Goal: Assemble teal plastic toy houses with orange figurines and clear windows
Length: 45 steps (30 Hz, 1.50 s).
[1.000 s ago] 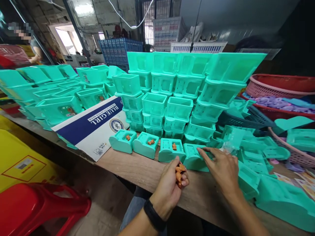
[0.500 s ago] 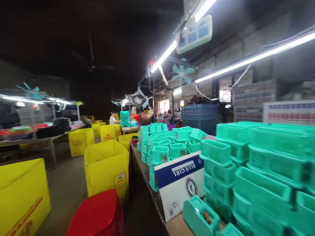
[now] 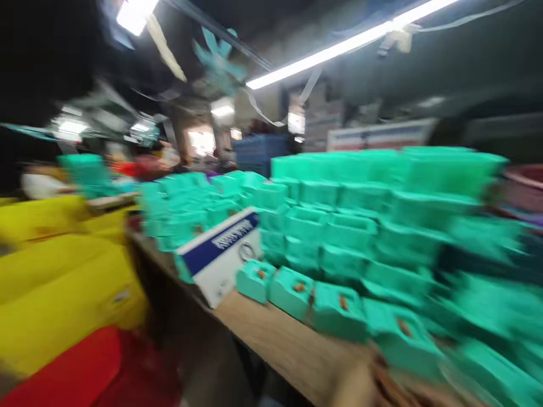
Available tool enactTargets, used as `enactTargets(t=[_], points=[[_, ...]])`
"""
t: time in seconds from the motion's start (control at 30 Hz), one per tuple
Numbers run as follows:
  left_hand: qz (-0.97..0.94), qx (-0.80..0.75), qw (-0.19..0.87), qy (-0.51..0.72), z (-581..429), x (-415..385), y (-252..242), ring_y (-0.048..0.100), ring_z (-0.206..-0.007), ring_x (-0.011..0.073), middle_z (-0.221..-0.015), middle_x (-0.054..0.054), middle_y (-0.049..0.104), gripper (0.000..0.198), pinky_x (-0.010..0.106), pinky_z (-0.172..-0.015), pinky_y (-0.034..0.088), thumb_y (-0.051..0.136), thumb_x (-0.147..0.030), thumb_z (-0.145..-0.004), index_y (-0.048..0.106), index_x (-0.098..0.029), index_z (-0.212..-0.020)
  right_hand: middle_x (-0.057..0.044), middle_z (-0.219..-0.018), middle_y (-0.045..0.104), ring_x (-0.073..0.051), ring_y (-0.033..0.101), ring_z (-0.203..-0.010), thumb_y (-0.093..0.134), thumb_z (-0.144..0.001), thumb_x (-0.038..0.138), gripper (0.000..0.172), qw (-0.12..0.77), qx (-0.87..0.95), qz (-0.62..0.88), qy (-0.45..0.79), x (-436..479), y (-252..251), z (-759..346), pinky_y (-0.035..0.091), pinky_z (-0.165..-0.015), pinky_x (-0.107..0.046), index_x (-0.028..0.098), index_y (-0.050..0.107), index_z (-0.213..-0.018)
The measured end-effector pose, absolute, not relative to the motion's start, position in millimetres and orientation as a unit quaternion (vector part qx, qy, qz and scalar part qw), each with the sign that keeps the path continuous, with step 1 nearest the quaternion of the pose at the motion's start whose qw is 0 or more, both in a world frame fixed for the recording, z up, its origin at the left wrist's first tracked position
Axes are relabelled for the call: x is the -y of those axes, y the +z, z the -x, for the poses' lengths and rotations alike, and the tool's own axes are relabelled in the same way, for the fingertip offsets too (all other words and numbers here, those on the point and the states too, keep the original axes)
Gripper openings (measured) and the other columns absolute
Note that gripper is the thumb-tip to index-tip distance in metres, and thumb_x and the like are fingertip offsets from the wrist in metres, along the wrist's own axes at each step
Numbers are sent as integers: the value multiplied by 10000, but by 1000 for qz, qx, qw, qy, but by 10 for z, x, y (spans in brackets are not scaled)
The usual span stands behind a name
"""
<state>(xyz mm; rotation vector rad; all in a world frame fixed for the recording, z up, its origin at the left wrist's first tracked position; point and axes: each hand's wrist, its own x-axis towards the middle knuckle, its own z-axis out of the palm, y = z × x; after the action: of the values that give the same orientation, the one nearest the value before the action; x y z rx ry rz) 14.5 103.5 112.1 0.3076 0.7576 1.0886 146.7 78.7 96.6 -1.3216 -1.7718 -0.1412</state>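
Neither of my hands can be made out. A smeared tan shape (image 3: 353, 384) shows at the bottom edge, too blurred to identify. Beside it lie some brown pieces (image 3: 392, 381), also blurred. Along the wooden table (image 3: 271, 333) runs a row of turquoise plastic housings, among them a housing (image 3: 292, 294) at the left and another housing (image 3: 337, 314) nearer the middle; small orange-brown parts sit in several of them. Behind the row rise stacked turquoise bins (image 3: 348, 237). A white and blue cardboard piece (image 3: 224, 254) leans at the row's left end.
Yellow boxes (image 3: 72, 288) and a red plastic stool or lid (image 3: 85, 367) stand left of the table edge. Further back are more turquoise parts (image 3: 182, 209), a blue crate stack (image 3: 258, 152) and a fan (image 3: 218, 59). A tube light (image 3: 339, 51) hangs overhead.
My view has swung right and down. The table, cardboard and stacks have shifted left in the picture, and more of the turquoise row shows. Motion blur is stronger.
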Motion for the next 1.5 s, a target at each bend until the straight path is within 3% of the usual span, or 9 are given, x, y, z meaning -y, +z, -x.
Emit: enactTargets(t=[0.1,0.2,0.43,0.5,0.63,0.73,0.87,1.13,1.5], points=[[-57,-393,819,415,-353,-690,1158,452,-468,51,-623,-36,503,205,149,-435,332,571,-150,-1006,572,-120,-803,-17,-949,770,-221,728,-803,617,-964,558,253,406,655,635,-62,31,1051,-2023,593,-678,-329,347,751,-1004],[-57,-397,840,364,-354,-667,1283,479,-468,57,-663,-7,550,188,159,-441,352,500,-97,-964,561,-132,-789,-16,-842,770,-190,708,-682,584,-935,693,445,429,541,714,-115,281,1228,-2249,544,-628,-289,278,742,-912],[-114,-397,840,352,-366,-642,1281,454,-468,63,-672,2,575,54,167,-419,315,570,-128,-794,579,-125,-847,-71,-849,797,-306,742,-743,268,-863,937,835,355,460,797,-163,-1,1270,-2562,475,-659,-411,253,747,-842],[-177,-383,834,355,-365,-645,1229,429,-468,60,-676,-24,573,248,163,-407,275,676,-218,-708,570,-150,-922,-86,-900,808,-330,753,-802,209,-898,908,866,315,474,805,-169,-38,1202,-2595,471,-688,-437,246,767,-877],[-324,-356,808,340,-364,-719,1190,376,-467,61,-707,-66,568,681,166,-406,226,775,-421,-629,505,-214,-1219,-90,-1034,813,-342,745,-959,185,-1016,752,788,255,512,797,-195,-44,1077,-2508,470,-812,-487,251,793,-978],[-437,-345,770,311,-405,-826,1157,335,-447,69,-721,-85,530,819,191,-402,202,708,-458,-694,400,-258,-1426,-65,-1145,794,-342,723,-1022,282,-1061,633,614,224,539,784,-214,-41,1019,-2379,460,-847,-498,275,781,-1073],[-601,-346,661,287,-462,-983,1033,325,-483,93,-677,-87,418,661,232,-463,250,581,-379,-780,502,-201,-1412,-78,-1224,775,-361,707,-1055,423,-1048,492,434,197,534,792,-221,-38,976,-2315,462,-848,-505,248,751,-1192],[-747,-361,484,278,-347,-1084,999,449,-604,159,-691,-44,479,524,281,-608,314,470,-274,-853,582,-149,-1350,-83,-1213,777,-358,689,-1096,316,-1050,398,488,237,485,817,-203,91,1042,-2541,451,-916,-523,249,766,-1166],[-687,-393,490,365,-270,-985,1052,444,-551,155,-619,-57,491,438,267,-584,302,611,-242,-787,669,-173,-1216,-63,-1015,805,-314,662,-924,572,-951,275,245,137,538,812,-183,-144,1230,-2668,376,-772,-419,263,817,-957]])
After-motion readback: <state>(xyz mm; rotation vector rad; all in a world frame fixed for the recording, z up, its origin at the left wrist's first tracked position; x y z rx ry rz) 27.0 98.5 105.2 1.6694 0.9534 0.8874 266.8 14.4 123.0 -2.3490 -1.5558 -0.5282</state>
